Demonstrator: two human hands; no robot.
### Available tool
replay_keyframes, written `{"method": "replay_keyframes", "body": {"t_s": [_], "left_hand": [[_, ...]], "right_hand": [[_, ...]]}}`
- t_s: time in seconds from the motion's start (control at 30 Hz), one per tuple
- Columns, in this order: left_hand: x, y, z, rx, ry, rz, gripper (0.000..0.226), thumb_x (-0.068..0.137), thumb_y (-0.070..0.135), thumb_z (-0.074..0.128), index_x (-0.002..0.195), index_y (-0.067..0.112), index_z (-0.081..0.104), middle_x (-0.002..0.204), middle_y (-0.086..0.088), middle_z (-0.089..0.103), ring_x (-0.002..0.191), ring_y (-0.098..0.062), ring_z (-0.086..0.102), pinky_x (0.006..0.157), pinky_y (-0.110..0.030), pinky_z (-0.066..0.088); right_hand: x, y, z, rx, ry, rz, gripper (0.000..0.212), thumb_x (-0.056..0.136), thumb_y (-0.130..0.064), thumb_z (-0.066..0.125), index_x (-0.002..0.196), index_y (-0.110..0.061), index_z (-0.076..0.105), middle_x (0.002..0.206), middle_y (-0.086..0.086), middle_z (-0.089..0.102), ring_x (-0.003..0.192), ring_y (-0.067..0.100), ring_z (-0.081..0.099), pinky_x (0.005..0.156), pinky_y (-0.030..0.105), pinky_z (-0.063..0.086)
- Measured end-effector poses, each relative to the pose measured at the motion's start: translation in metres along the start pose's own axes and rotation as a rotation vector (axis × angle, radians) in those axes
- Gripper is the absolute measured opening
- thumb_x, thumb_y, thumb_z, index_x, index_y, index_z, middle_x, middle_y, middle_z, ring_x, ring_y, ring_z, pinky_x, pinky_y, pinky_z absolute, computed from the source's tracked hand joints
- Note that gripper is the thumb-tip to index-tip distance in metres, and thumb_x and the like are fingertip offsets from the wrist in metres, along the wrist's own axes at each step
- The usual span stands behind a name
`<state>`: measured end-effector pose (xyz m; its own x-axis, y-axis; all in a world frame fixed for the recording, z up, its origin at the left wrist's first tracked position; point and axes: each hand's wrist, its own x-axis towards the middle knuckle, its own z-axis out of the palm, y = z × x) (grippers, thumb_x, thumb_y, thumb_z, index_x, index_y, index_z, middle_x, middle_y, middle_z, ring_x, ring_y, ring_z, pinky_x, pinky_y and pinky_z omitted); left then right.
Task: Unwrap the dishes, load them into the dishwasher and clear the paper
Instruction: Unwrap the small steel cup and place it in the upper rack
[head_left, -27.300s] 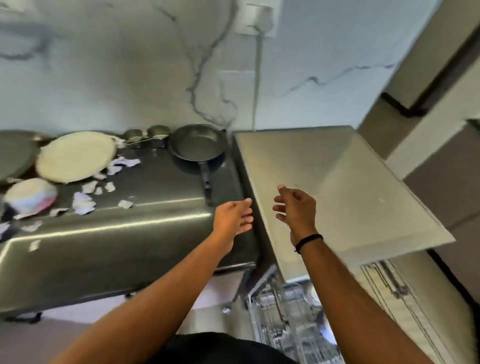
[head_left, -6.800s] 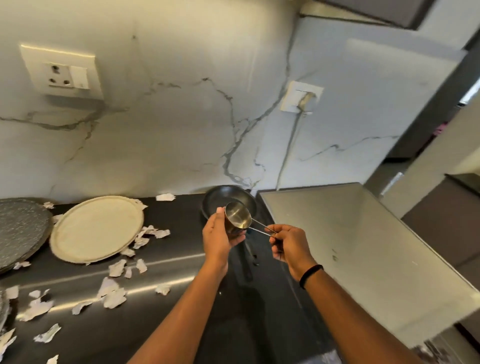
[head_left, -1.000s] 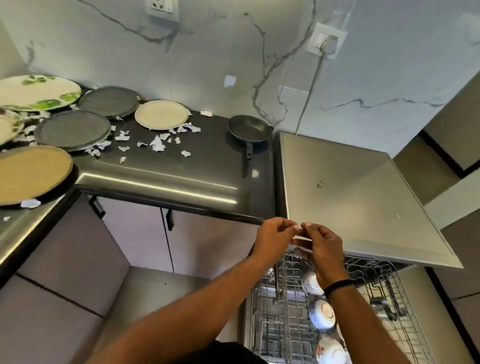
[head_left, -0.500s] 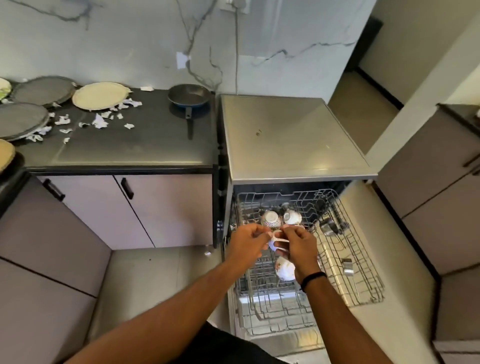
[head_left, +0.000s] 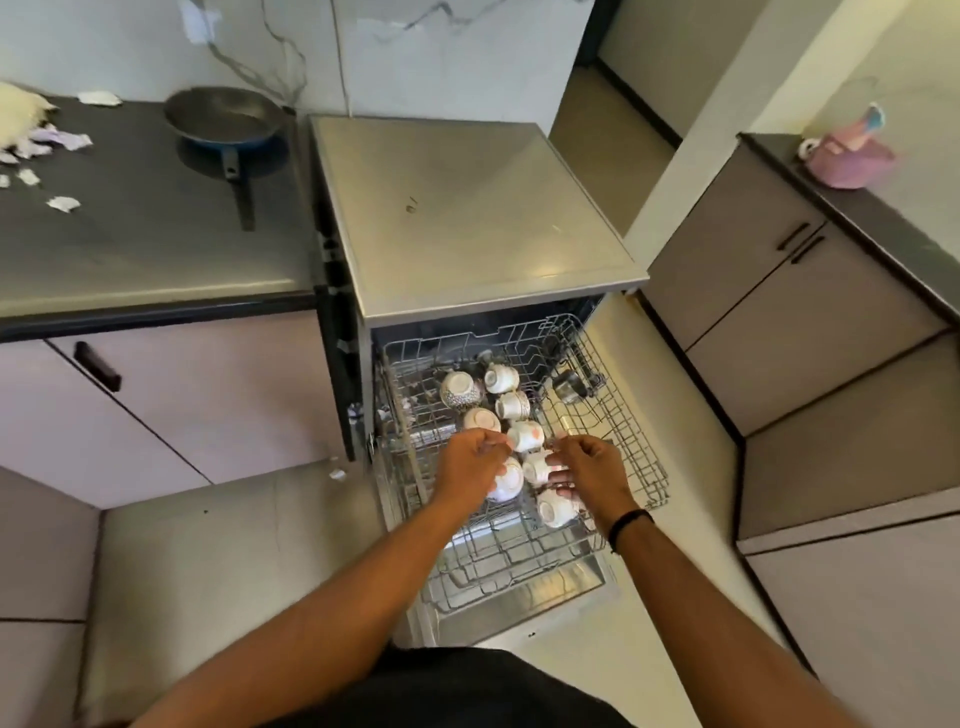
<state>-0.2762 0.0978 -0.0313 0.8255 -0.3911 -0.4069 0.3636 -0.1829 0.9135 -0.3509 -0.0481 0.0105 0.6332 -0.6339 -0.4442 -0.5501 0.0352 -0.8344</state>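
Head view: both hands, left and right, fingers curled, hover over cups in the dishwasher rack; grip unclear.

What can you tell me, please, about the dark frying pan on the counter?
The dark round frying pan looks metal, shallow, with nothing in it. It sits upright at the back of the dark counter, near the marble wall and just left of the dishwasher's steel top. Its long straight dark handle points toward the camera. Neither hand touches it.
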Motion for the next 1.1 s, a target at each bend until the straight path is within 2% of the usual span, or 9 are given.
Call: {"method": "replay_keyframes", "body": {"t_s": [0.13, 0.27, 0.47, 0.57, 0.7, 0.8, 0.9, 1.0, 1.1], "left_hand": [[-0.001, -0.007, 0.013, 0.039, -0.006, -0.005, 0.016, 0.095, 0.005, 0.065, 0.108, -0.004, 0.069, 0.093, -0.01, 0.068, 0.068, -0.011, 0.061, 0.048, -0.012, 0.047], [0.003, -0.014, 0.032, 0.081, 0.015, -0.017, 0.014, 0.095, 0.007, 0.066, 0.105, -0.002, 0.071, 0.095, -0.009, 0.07, 0.072, -0.014, 0.063, 0.048, -0.011, 0.044], [0.012, -0.029, 0.067, 0.163, 0.16, -0.041, 0.009, 0.091, 0.014, 0.071, 0.098, 0.01, 0.075, 0.091, -0.005, 0.075, 0.075, -0.019, 0.068, 0.065, -0.032, 0.057], [0.01, -0.04, 0.087, 0.191, 0.24, -0.067, 0.003, 0.091, 0.014, 0.071, 0.093, 0.014, 0.073, 0.079, -0.004, 0.07, 0.074, -0.022, 0.064, 0.074, -0.041, 0.056], [0.002, -0.063, 0.119, 0.244, 0.31, -0.134, 0.006, 0.092, 0.016, 0.071, 0.095, 0.012, 0.073, 0.086, -0.009, 0.073, 0.078, -0.021, 0.066, 0.078, -0.044, 0.057], [-0.003, -0.083, 0.137, 0.32, 0.331, -0.165, 0.012, 0.091, 0.022, 0.073, 0.098, 0.013, 0.075, 0.087, -0.004, 0.074, 0.08, -0.017, 0.067, 0.076, -0.034, 0.057], [-0.012, -0.101, 0.142, 0.485, 0.282, -0.182, 0.014, 0.09, 0.029, 0.073, 0.1, 0.018, 0.075, 0.089, 0.007, 0.071, 0.082, -0.007, 0.065, 0.076, -0.023, 0.051], [-0.019, -0.124, 0.139, 0.578, 0.257, -0.21, 0.015, 0.091, 0.028, 0.072, 0.1, 0.017, 0.074, 0.092, 0.005, 0.071, 0.085, -0.01, 0.063, 0.078, -0.025, 0.049], [-0.021, -0.15, 0.137, 0.598, 0.263, -0.215, 0.015, 0.091, 0.023, 0.071, 0.102, 0.014, 0.074, 0.097, 0.001, 0.071, 0.088, -0.011, 0.062, 0.076, -0.021, 0.045]], "right_hand": [[0.016, 0.0, -0.012, -0.033, 0.0, -0.025, 0.033, 0.103, -0.034, 0.055, 0.099, -0.005, 0.069, 0.084, 0.01, 0.073, 0.068, 0.022, 0.066, 0.051, 0.026, 0.05], [0.037, 0.015, -0.025, -0.072, -0.033, -0.026, 0.034, 0.104, -0.035, 0.053, 0.097, -0.006, 0.068, 0.084, 0.008, 0.073, 0.067, 0.02, 0.065, 0.056, 0.028, 0.052], [0.083, 0.061, -0.063, -0.156, -0.185, -0.042, 0.032, 0.103, -0.029, 0.053, 0.081, -0.008, 0.064, 0.066, 0.001, 0.066, 0.056, 0.015, 0.055, 0.05, 0.025, 0.041], [0.111, 0.084, -0.089, -0.24, -0.213, -0.053, 0.033, 0.1, -0.034, 0.057, 0.078, -0.013, 0.07, 0.07, 0.004, 0.072, 0.067, 0.026, 0.066, 0.062, 0.039, 0.051], [0.139, 0.114, -0.118, -0.343, -0.291, -0.052, 0.042, 0.098, -0.044, 0.057, 0.076, -0.01, 0.068, 0.077, 0.018, 0.071, 0.076, 0.037, 0.069, 0.076, 0.05, 0.058], [0.149, 0.122, -0.132, -0.448, -0.341, -0.102, 0.042, 0.101, -0.038, 0.055, 0.077, -0.004, 0.063, 0.072, 0.017, 0.065, 0.074, 0.033, 0.062, 0.069, 0.038, 0.05], [0.156, 0.137, -0.134, -0.597, -0.428, -0.182, 0.035, 0.102, -0.032, 0.055, 0.069, -0.024, 0.05, 0.068, -0.005, 0.054, 0.068, 0.016, 0.051, 0.057, 0.026, 0.035], [0.163, 0.163, -0.131, -0.716, -0.536, -0.259, 0.023, 0.097, -0.036, 0.062, 0.087, -0.017, 0.066, 0.088, 0.002, 0.067, 0.085, 0.019, 0.06, 0.07, 0.028, 0.042], [0.172, 0.196, -0.118, -0.857, -0.621, -0.307, 0.047, 0.091, -0.055, 0.058, 0.109, -0.012, 0.067, 0.109, 0.01, 0.067, 0.105, 0.029, 0.058, 0.088, 0.041, 0.05]]}}
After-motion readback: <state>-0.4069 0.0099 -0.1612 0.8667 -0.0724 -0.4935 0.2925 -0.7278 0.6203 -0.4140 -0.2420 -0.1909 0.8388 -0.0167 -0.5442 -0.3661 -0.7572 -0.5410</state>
